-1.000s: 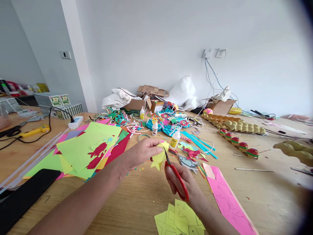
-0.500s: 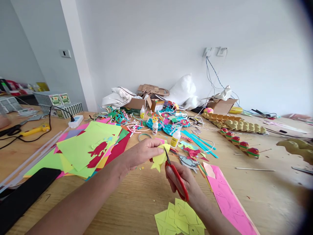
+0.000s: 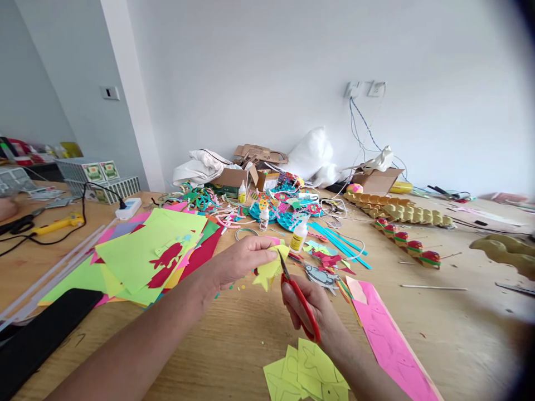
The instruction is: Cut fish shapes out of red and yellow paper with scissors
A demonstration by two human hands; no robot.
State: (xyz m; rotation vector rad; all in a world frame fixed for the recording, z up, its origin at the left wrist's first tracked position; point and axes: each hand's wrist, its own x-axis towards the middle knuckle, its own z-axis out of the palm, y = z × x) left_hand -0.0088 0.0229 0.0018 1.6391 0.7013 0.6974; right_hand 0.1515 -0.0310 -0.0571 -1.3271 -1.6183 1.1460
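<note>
Evidently pinched the yellow paper cutout (image 3: pixel 267 273) near its upper end with the left hand (image 3: pixel 246 260), above the desk (image 3: pixel 234 345), with its long axis slanted down-left to a forked end; gripped red-handled scissors (image 3: pixel 310 313) in the right hand (image 3: pixel 321 305), with blades at the cutout's right edge.

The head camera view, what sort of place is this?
Probably a craft workspace: the right hand holds red-handled scissors at a yellow paper piece, colored paper sheets overlap on the wooden table, and a white bottle with a yellow label stands beyond.
</note>
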